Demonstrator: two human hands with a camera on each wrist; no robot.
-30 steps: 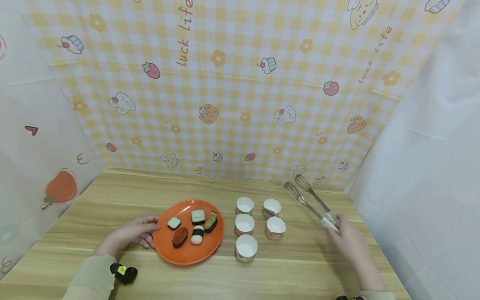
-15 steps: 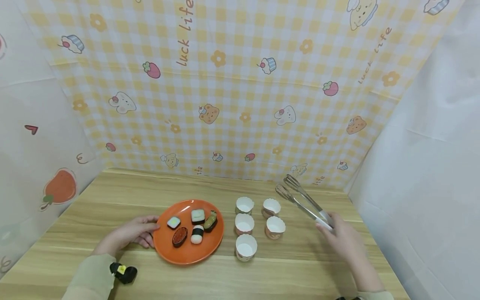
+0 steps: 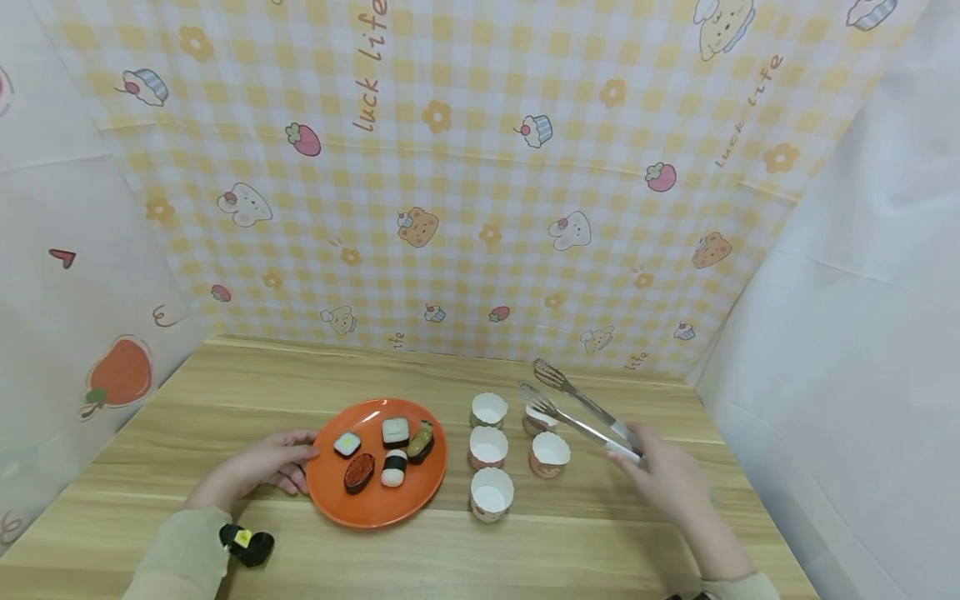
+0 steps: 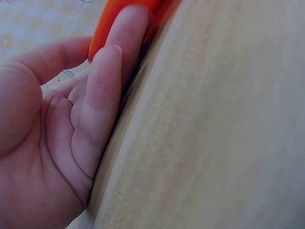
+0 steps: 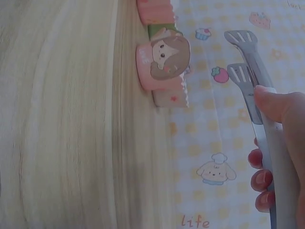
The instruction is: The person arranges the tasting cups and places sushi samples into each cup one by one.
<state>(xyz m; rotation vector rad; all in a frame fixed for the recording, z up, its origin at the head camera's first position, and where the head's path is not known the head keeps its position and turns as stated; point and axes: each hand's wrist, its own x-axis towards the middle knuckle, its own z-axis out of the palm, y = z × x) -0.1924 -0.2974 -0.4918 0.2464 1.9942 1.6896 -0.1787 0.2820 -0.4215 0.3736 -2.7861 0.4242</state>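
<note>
At the left, my left hand (image 3: 272, 465) pinches the rim of an orange plate (image 3: 322, 492), thumb above and fingers at the underside, as the left wrist view shows around the plate's edge (image 4: 101, 28). Several toy sushi pieces lie on the plate, among them a red-topped one (image 3: 359, 473) and a white one with a black band (image 3: 394, 467). My right hand (image 3: 663, 477) grips metal tongs (image 3: 590, 429) with white handles. Their two tips are apart, with nothing between them, over the back right paper cup (image 3: 542, 427), which they partly hide. In the right wrist view, thumb and fingers wrap the tongs (image 5: 281, 157).
More paper baking cups stand in two columns right of the plate: a front one (image 3: 492, 495), a middle one (image 3: 488, 448), a back one (image 3: 489, 411) and a right one (image 3: 551, 454). A checked cloth (image 3: 480, 275) hangs behind the wooden table (image 3: 375, 562).
My right hand has moved left with the tongs, bringing their tips from right of the cups to above the back right cup. My left hand and the plate have stayed in place.
</note>
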